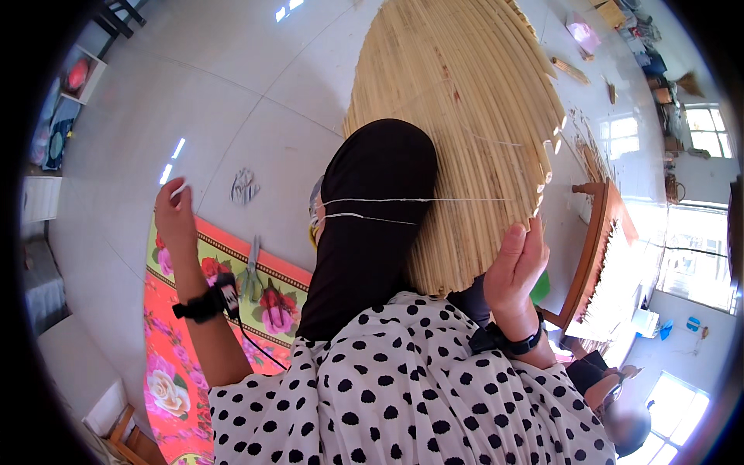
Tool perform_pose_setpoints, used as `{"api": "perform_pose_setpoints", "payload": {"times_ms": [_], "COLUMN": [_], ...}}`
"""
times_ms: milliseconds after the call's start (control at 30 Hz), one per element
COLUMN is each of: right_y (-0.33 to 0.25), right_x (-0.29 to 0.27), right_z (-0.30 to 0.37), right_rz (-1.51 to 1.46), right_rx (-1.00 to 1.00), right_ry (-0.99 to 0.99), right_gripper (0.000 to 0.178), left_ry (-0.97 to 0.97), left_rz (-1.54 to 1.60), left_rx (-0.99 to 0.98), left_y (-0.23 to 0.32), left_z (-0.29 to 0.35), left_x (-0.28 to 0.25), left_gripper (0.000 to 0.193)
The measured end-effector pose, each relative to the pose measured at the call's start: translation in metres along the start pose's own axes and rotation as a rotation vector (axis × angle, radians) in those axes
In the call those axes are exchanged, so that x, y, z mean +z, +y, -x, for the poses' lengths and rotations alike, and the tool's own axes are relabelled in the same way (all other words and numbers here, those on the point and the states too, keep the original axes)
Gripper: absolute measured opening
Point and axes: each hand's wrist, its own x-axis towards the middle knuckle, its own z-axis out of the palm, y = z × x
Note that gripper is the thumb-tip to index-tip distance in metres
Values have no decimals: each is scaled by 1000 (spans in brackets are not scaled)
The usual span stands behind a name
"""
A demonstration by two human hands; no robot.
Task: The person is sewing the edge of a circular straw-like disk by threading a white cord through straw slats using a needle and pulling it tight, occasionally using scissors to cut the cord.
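Observation:
A large fan-shaped mat of pale, straw-like stalks point(480, 101) lies to the right of my bent, dark-trousered knee point(378, 163), partly behind it. My right hand point(518, 270) grips its lower right edge between thumb and fingers. White string point(372, 201) runs from the mat across my leg, and a second strand crosses just below it. Out to the left, above the floor, my left hand point(177, 208) is raised with its fingers pinched together. A small white bit shows at those fingertips, too small to name.
Scissors point(252, 267) lie on a floral cloth point(167, 349) at my left. Beyond it on the tiles is a small grey-white tangle point(243, 186). A wooden frame point(585, 256) stands at the right, with scattered stalks by it. Another person point(612, 395) sits at the lower right.

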Motion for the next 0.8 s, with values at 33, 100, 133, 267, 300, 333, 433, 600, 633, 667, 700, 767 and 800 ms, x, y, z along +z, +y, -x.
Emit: {"api": "perform_pose_setpoints", "payload": {"times_ms": [33, 100, 133, 267, 300, 333, 433, 600, 633, 667, 700, 767, 800], "right_y": [1, -3, -5, -1, 1, 2, 2, 8, 7, 6, 6, 15, 19], "right_x": [0, -5, -7, -6, -6, -6, -6, -5, -5, -5, -6, -4, -4], "right_z": [-1, 1, 0, 0, 1, 1, 1, 0, 0, 0, 1, 4, 7], "right_rz": [-38, 11, 39, 82, 69, 55, 47, 26, 28, 28, 32, 48, 59], "right_rx": [-6, 69, 101, -2, 7, 17, 56, 27, 40, 53, 69, 41, 26], "right_ry": [7, -28, -47, -31, -29, -28, -3, 36, 36, 38, 43, 62, 77], "right_gripper": [38, 37, 36, 36, 36, 35, 33, 32, 31, 30, 30, 29, 29], "left_ry": [-107, -313, -393, -503, -554, -566, -616, -612, -636, -596, -558, -427, -272], "left_rz": [70, 206, 160, 172, 147, 174, 139, 107, 120, 247, 375, 608, 760], "left_rx": [106, 349, 545, 875, 890, 892, 921, 936, 918, 883, 847, 603, 425], "left_y": [49, 134, 161, 203, 206, 206, 207, 205, 204, 197, 191, 191, 185], "left_z": [14, 44, 57, 86, 88, 89, 90, 88, 83, 74, 66, 48, 42], "left_x": [-4, -6, -5, 23, 29, 33, 35, 36, 35, 36, 37, 16, 7], "left_gripper": [18, 13, 14, 22, 24, 24, 20, 16, 15, 12, 8, 6, 6]}}
